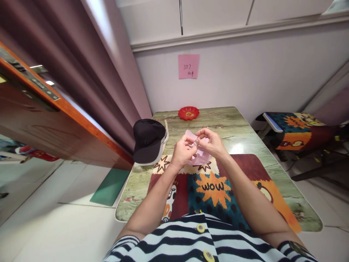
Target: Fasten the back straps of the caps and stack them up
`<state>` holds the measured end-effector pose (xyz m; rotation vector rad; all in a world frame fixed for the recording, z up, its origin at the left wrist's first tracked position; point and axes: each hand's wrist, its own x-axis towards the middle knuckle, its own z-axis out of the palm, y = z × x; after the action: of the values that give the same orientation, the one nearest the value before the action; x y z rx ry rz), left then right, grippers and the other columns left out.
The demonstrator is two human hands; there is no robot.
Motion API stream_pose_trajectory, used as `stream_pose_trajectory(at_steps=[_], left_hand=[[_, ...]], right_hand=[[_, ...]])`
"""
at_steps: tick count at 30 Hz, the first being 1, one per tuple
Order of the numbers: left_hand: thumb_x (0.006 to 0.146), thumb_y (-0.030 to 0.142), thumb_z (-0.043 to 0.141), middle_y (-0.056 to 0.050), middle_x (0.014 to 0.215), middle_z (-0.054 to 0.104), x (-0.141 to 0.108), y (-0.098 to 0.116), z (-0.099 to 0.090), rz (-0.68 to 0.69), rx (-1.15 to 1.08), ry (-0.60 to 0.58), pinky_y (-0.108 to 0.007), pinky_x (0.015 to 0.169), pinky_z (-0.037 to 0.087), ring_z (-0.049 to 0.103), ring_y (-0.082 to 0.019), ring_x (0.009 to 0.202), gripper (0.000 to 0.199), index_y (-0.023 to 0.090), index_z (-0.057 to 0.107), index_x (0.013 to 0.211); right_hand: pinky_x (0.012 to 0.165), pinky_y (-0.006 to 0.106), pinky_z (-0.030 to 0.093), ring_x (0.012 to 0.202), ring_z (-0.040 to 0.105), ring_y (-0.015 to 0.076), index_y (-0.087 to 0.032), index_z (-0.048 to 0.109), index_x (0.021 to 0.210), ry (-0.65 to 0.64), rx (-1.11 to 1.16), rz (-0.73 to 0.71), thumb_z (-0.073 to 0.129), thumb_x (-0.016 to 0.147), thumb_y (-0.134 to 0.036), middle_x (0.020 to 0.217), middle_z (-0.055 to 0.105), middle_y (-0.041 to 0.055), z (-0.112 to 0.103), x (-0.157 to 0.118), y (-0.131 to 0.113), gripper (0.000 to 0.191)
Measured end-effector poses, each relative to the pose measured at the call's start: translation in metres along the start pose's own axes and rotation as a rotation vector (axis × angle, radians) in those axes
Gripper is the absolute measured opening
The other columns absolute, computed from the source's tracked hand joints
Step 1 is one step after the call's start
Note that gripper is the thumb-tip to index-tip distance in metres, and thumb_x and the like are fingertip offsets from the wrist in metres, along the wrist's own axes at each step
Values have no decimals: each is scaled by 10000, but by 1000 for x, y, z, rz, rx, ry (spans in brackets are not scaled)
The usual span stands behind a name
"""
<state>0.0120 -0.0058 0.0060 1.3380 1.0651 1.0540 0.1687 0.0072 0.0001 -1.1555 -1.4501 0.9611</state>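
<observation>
A thin, soft pink piece (203, 158), with petal-like flaps, hangs just above the patterned mat on the table; I cannot tell whether it is paper or cloth. My left hand (181, 152) pinches it from the left with thumb and fingers closed. From the other side my right hand (214, 143) grips it too, thumb and forefinger pressed together close to the left fingertips. A small pale bit shows between the two sets of fingers, too small to name. The fingers hide much of the pink piece's middle.
A black cap (148, 141) lies at the table's left edge. Towards the wall stands a red scalloped dish (188, 113). The mat (211, 189) covers the near part of the green table (229, 120). An open wooden door (71, 112) is at left, a stool (296, 127) at right.
</observation>
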Motion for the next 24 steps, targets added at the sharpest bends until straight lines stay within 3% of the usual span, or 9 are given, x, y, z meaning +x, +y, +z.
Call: stream_pose_trajectory(at_steps=[8, 15, 24], left_hand=[[679, 338, 793, 38, 735, 632, 2, -11, -5, 33, 31, -12, -163, 349, 409, 590, -77, 418, 366, 183, 532, 883], [702, 343, 786, 27, 697, 641, -1, -10, -7, 50, 24, -52, -174, 386, 434, 594, -85, 436, 332, 165, 581, 892], [709, 343, 785, 40, 615, 628, -1, -9, -8, 34, 22, -66, -182, 405, 442, 584, -93, 428, 320, 165, 603, 904]], right_hand=[[617, 280, 452, 617, 571, 137, -206, 602, 897, 22, 255, 128, 736, 630, -308, 700, 619, -31, 2, -1, 3, 316], [585, 270, 415, 592, 524, 129, -203, 591, 860, 51, 157, 151, 691, 592, -283, 675, 609, -35, 2, 1, 6, 297], [588, 275, 447, 604, 566, 141, -215, 585, 847, 40, 111, 130, 699, 611, -297, 692, 613, -30, 4, -2, 7, 275]])
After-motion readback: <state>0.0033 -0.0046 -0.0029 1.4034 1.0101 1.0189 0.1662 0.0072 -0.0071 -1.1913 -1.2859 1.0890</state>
